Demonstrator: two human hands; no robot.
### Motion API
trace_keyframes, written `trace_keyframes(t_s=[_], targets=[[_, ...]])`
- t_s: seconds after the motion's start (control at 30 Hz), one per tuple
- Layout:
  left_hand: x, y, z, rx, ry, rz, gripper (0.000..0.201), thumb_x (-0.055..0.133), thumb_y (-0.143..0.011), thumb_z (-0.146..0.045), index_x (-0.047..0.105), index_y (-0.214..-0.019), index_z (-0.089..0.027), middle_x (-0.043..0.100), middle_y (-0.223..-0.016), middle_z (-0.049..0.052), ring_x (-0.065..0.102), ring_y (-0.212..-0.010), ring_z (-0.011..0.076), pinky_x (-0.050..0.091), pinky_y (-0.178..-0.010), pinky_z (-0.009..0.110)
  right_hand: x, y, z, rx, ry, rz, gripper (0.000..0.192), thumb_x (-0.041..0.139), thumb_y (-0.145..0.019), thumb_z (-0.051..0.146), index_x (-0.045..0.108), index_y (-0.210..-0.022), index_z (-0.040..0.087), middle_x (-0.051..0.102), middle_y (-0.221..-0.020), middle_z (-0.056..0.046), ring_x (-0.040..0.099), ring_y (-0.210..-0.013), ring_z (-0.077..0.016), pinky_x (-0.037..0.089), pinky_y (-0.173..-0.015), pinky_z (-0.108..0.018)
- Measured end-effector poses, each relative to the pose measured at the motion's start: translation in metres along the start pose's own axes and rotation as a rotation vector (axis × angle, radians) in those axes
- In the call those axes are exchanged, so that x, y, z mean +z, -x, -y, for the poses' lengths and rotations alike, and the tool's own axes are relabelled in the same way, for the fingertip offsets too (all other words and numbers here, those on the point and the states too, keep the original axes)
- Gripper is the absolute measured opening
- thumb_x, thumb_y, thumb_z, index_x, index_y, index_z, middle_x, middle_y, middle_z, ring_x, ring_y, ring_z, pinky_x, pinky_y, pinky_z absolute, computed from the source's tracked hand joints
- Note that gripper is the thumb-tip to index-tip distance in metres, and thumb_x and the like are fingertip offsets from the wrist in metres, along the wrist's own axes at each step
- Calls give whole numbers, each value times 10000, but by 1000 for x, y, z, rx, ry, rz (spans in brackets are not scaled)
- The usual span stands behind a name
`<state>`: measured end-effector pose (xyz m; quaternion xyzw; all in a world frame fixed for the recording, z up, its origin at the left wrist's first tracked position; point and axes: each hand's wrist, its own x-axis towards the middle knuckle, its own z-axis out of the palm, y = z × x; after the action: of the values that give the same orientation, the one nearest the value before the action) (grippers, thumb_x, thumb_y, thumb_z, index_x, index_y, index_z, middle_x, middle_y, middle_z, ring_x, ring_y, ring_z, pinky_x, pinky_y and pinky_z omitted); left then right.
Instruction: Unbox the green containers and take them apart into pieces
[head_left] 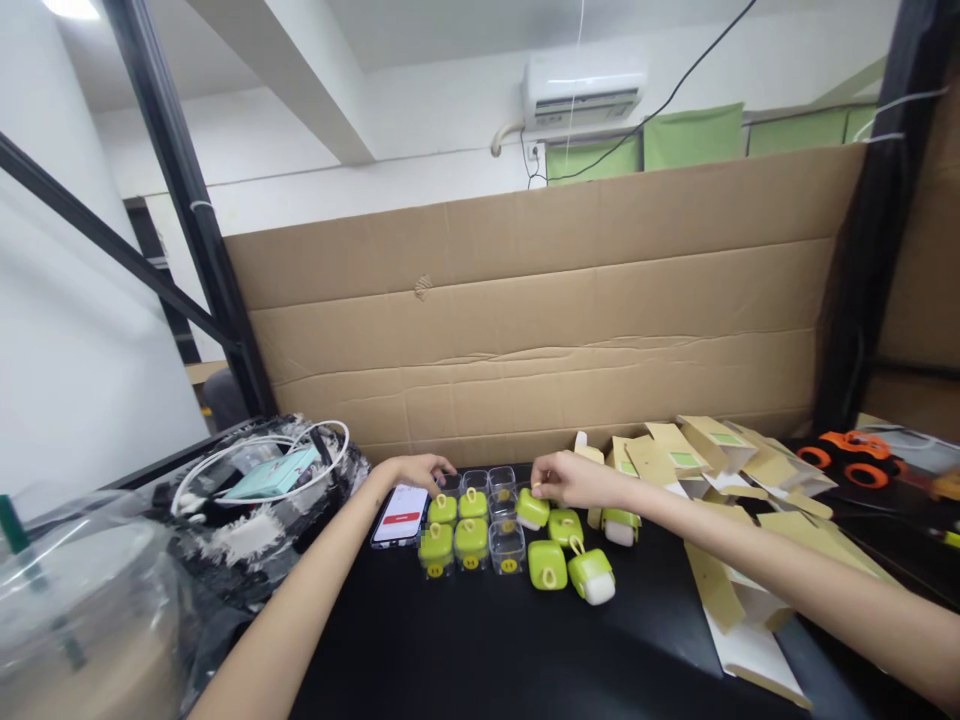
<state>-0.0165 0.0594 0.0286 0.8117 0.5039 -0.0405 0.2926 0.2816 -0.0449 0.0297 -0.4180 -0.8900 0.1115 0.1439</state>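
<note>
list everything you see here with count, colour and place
green cases: about nine, lime green, table centre
clear boxes: several, transparent, in rows among the cases
phone: one, white screen with red bar, left of the boxes
cartons: a pile, tan with green labels, right side
toy truck: one, orange and black, far right
cable: one, white, coiled at left
cup: one, clear plastic, near left corner
cardboard wall: one, brown, behind table
left hand: at the back boxes
right hand: grip on a green case
</note>
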Motion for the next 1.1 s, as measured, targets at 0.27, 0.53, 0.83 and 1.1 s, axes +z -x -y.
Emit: trace_keyframes(t_s=[0.27,0.53,0.83,1.1], targets=[[4,3,-14,14,38,-8,310,546,-872,-300,531,-1149,-162,571,-1158,77,595,-962,211,513,-795,408,-3,3,7,-32,140,66,182,551,-892,309,611,-905,138,638,-878,-23,616,-780,-151,507,-732,-348],[14,47,-24,184,61,-331,314,527,-883,-302,520,-1168,-169,547,-1199,85,577,-1007,222,497,-831,436,4,-23,35,-72,169,-9,202,524,-907,310,596,-1003,147,626,-986,-47,606,-879,-179,488,-800,-395],[34,71,-17,159,7,-262,630,752,-622,-161,455,-1176,-205,598,-1044,18,561,-975,186,441,-911,380,35,-94,84,-38,155,47,256,542,-899,301,554,-1110,157,580,-1115,-71,594,-939,-200,504,-793,-399],[40,67,-12,163,-34,-269,313,543,-875,-301,523,-1155,-162,577,-1136,77,601,-941,203,516,-788,406,44,-94,82,-14,182,21,261,538,-901,299,548,-1122,160,574,-1127,-73,590,-951,-204,501,-798,-403]])
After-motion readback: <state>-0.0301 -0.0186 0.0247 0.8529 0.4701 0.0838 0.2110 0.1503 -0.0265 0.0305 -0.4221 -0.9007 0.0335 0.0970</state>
